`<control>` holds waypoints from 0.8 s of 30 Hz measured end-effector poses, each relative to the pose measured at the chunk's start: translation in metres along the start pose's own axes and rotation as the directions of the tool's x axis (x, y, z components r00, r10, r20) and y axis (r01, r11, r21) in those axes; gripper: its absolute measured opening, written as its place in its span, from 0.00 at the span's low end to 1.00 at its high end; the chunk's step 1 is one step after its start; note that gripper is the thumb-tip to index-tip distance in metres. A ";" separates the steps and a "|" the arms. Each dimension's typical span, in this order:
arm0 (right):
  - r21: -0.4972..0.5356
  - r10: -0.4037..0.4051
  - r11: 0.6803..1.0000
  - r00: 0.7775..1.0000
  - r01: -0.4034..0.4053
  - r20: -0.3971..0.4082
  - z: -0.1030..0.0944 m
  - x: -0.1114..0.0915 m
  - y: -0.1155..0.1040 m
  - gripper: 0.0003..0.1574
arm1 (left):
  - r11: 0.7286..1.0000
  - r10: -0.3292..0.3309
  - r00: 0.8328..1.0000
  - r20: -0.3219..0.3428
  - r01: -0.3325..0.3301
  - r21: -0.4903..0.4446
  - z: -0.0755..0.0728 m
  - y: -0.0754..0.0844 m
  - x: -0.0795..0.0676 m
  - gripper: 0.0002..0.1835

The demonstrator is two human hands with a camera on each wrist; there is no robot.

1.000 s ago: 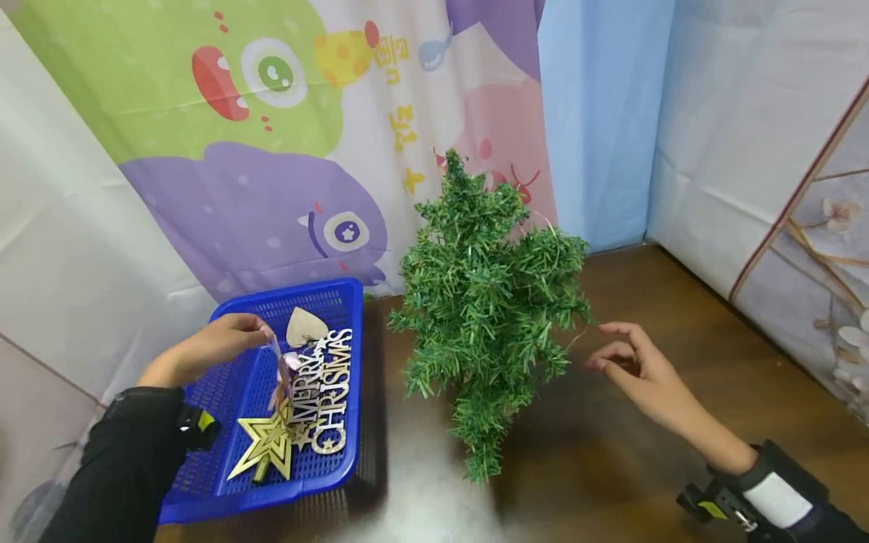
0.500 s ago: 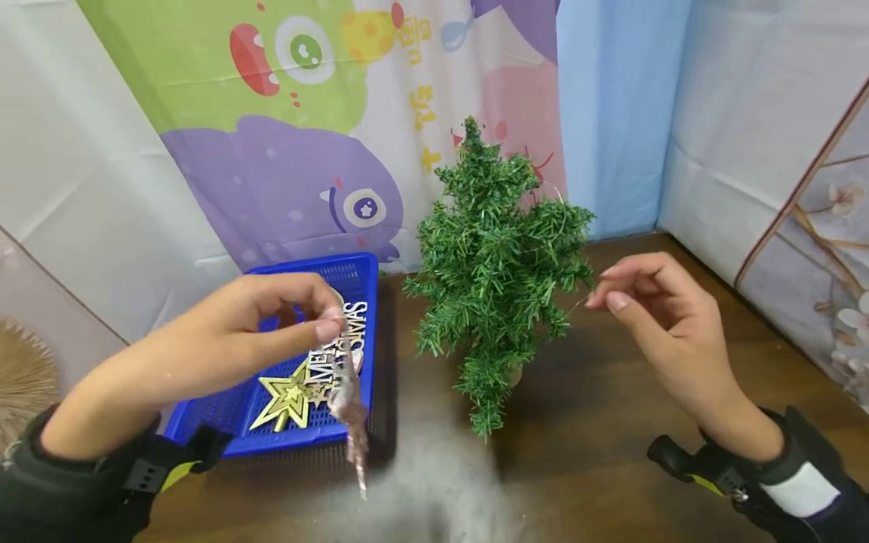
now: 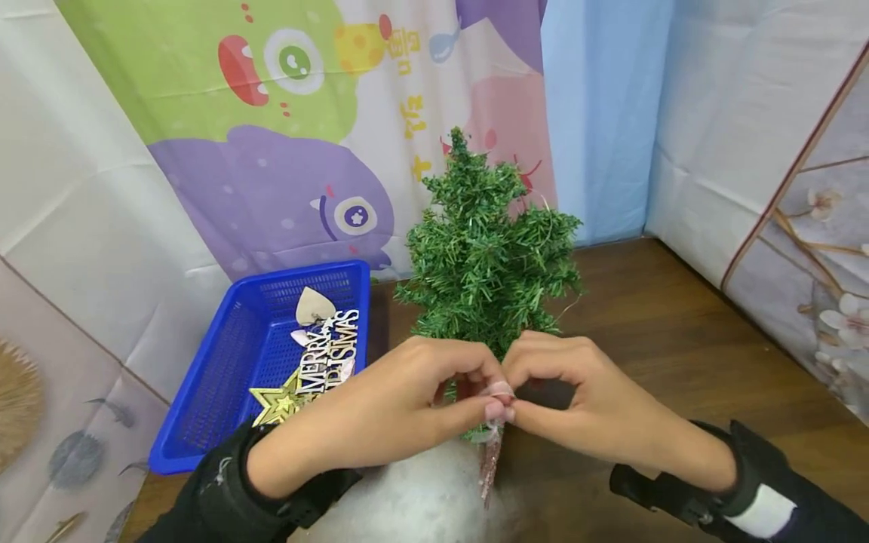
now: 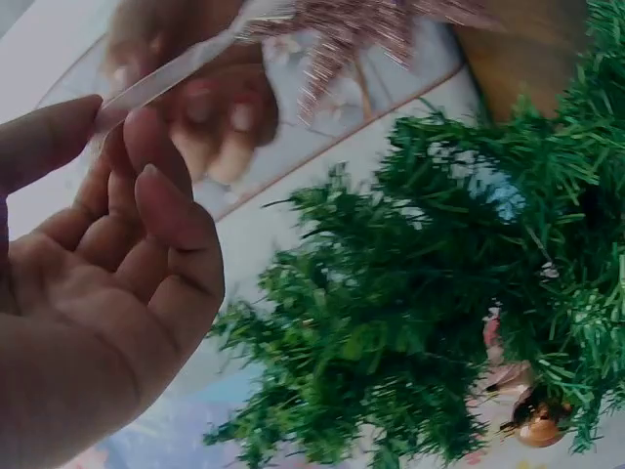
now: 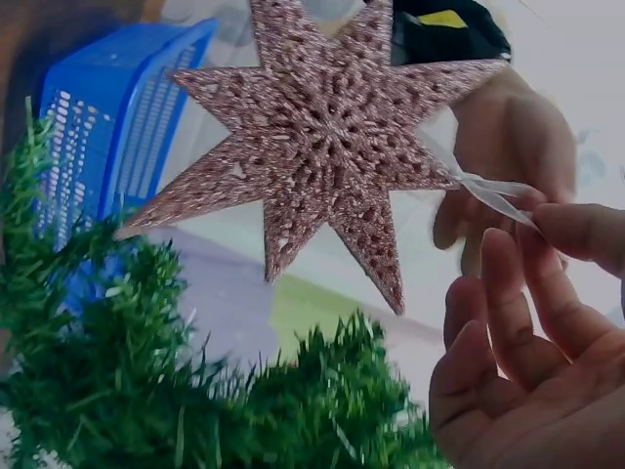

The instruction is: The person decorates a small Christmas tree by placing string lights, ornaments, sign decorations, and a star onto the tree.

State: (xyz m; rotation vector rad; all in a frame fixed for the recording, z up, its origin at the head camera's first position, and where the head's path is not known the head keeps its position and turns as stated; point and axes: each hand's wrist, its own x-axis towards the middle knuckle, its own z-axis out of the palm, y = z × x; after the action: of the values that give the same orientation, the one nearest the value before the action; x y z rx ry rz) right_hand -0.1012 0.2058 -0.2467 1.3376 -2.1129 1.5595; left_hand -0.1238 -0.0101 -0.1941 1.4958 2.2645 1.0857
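Note:
A pink glittery star ornament (image 5: 322, 127) with pierced holes hangs from a white ribbon (image 5: 493, 191). In the head view it shows edge-on below the fingers. My left hand (image 3: 387, 403) pinches the ribbon between thumb and forefinger, as the left wrist view shows. Opposite it, my right hand (image 3: 591, 396) pinches the same ribbon, the fingertips of both hands meeting there. Just behind the hands stands a small green artificial Christmas tree (image 3: 482, 256), its lower front partly hidden by them. A copper-coloured ball (image 4: 539, 426) shows among its branches.
Left of the tree stands a blue basket (image 3: 204, 362) with a gold star (image 3: 277, 403), a wooden heart (image 3: 314, 305) and a "Merry Christmas" sign (image 3: 329, 354). A thin wire (image 3: 570, 304) sticks out at the tree's right. A printed curtain (image 3: 305, 188) hangs behind the brown table (image 3: 624, 302).
My left hand has lifted the star ornament out of the basket and carried it right, in front of the tree. My right hand has come in leftward and taken hold of the ribbon.

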 end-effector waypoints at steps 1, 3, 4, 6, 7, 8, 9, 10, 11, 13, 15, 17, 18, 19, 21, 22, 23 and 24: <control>0.009 0.015 1.000 1.000 -0.015 -0.010 -0.002 -0.003 0.000 0.11 | 1.000 -0.019 1.000 -0.011 0.019 -0.001 0.002 -0.001 0.002 0.01; 0.026 0.052 0.998 0.998 -0.051 -0.035 -0.008 -0.009 0.000 0.13 | 0.998 -0.055 0.997 -0.048 0.056 0.000 0.005 -0.003 0.005 0.01; 0.031 0.083 0.996 0.995 -0.081 -0.053 -0.011 -0.011 0.000 0.13 | 0.998 -0.067 0.995 -0.073 0.068 0.009 0.007 -0.004 0.007 0.02; 0.047 0.147 0.989 0.984 -0.142 -0.101 -0.017 -0.015 0.001 0.13 | 0.996 -0.078 0.987 -0.140 0.084 0.036 0.010 -0.007 0.013 0.02; 0.047 0.162 0.986 0.978 -0.157 -0.133 -0.020 -0.016 0.002 0.13 | 0.995 -0.067 0.981 -0.181 0.078 0.058 0.013 -0.009 0.016 0.02; 0.033 0.177 0.984 0.970 -0.173 -0.165 -0.023 -0.016 0.003 0.13 | 0.994 -0.048 0.973 -0.224 0.069 0.088 0.015 -0.011 0.020 0.02; 0.009 0.187 0.982 0.962 -0.189 -0.199 -0.026 -0.016 0.005 0.12 | 0.990 -0.023 0.964 -0.267 0.060 0.131 0.018 -0.014 0.023 0.02; -0.027 0.194 0.978 0.953 -0.205 -0.234 -0.029 -0.015 0.006 0.11 | 0.981 0.012 0.951 -0.310 0.048 0.186 0.021 -0.016 0.028 0.02; -0.068 0.196 0.973 0.944 -0.221 -0.266 -0.032 -0.015 0.008 0.10 | 0.967 0.050 0.936 -0.348 0.042 0.252 0.023 -0.018 0.032 0.02; -0.184 0.190 0.948 0.926 -0.259 -0.325 -0.038 -0.013 0.013 0.08 | 0.915 0.151 0.899 -0.410 0.030 0.402 0.029 -0.022 0.040 0.02; -0.294 0.172 0.911 0.915 -0.289 -0.365 -0.042 -0.011 0.018 0.06 | 0.830 0.260 0.858 -0.443 0.035 0.556 0.035 -0.026 0.048 0.02; -0.386 0.136 0.874 0.912 -0.295 -0.387 -0.044 -0.009 0.024 0.06 | 0.727 0.350 0.820 -0.454 0.068 0.683 0.039 -0.030 0.054 0.05; -0.425 0.113 0.858 0.913 -0.290 -0.393 -0.044 -0.008 0.027 0.06 | 0.671 0.388 0.802 -0.453 0.091 0.736 0.040 -0.032 0.056 0.07; -0.454 0.089 0.846 0.915 -0.278 -0.394 -0.045 -0.007 0.030 0.06 | 0.614 0.416 0.791 -0.449 0.120 0.780 0.041 -0.034 0.058 0.08; -0.512 0.036 0.822 0.920 -0.249 -0.390 -0.046 -0.004 0.035 0.07 | 0.512 0.452 0.777 -0.438 0.176 0.841 0.043 -0.037 0.061 0.10; -0.533 0.014 0.813 0.922 -0.235 -0.386 -0.047 -0.003 0.038 0.08 | 0.467 0.465 0.773 -0.432 0.200 0.861 0.043 -0.038 0.062 0.11; -0.553 -0.008 0.803 0.924 -0.221 -0.381 -0.047 -0.001 0.040 0.08 | 0.424 0.479 0.769 -0.423 0.220 0.879 0.043 -0.039 0.063 0.11; -0.572 -0.029 0.793 0.926 -0.208 -0.377 -0.048 0.001 0.041 0.07 | 0.383 0.496 0.763 -0.416 0.238 0.893 0.043 -0.039 0.064 0.11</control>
State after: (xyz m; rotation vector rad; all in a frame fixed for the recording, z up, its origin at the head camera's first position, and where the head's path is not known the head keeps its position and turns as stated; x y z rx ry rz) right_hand -0.1487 0.2473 -0.2530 0.6655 -2.1684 0.9133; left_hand -0.1579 0.0569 -0.2374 1.8480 3.7156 0.1780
